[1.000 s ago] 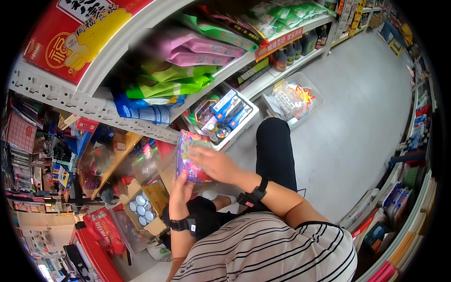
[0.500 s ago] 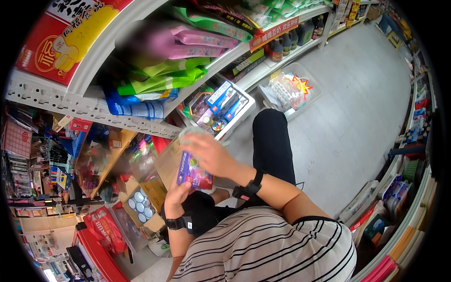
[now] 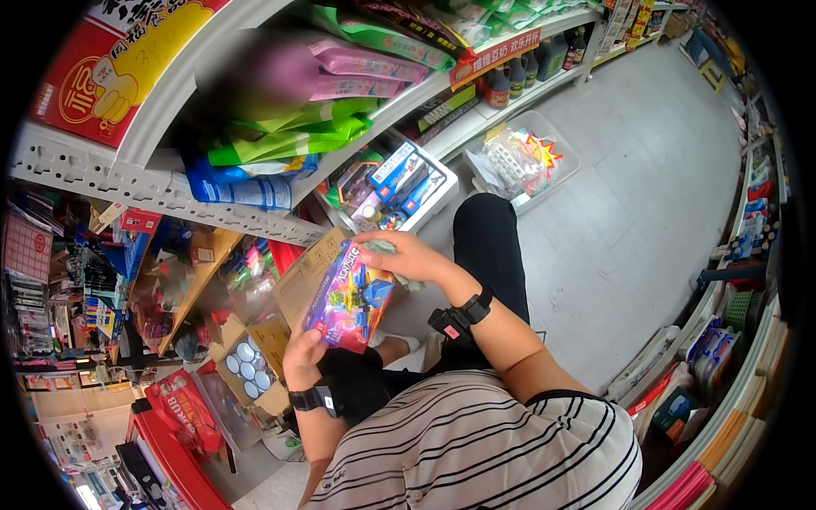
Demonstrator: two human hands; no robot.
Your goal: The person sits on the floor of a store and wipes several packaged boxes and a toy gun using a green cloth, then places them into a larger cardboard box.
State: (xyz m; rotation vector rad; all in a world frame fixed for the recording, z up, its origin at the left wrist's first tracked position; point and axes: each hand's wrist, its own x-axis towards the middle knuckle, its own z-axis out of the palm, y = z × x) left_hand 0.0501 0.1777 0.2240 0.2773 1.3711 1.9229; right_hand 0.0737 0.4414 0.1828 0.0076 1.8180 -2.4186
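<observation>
A purple and red toy box (image 3: 350,297), printed with a colourful building-block figure, is tilted with its picture side facing up. At its lower left corner my left hand (image 3: 304,350) is closed, thumb on the front. My right hand (image 3: 406,255) grips the upper right corner, with the thumb over the printed face. A crumpled grey-green cloth (image 3: 389,250) is bunched under the right hand's fingers, partly hidden by them. Just behind the toy box stands a brown cardboard box (image 3: 308,276).
A white bin (image 3: 444,189) of boxed toys sits under the shelf (image 3: 297,228). Beyond it, a clear plastic tub (image 3: 571,161) of packets stands on the grey floor. An open carton of round cans (image 3: 276,387) is at lower left. More stocked shelving (image 3: 748,374) curves along the right.
The toy box has turned so its front shows more fully. My right hand has moved from across its face to its upper right corner, the cloth still with it.
</observation>
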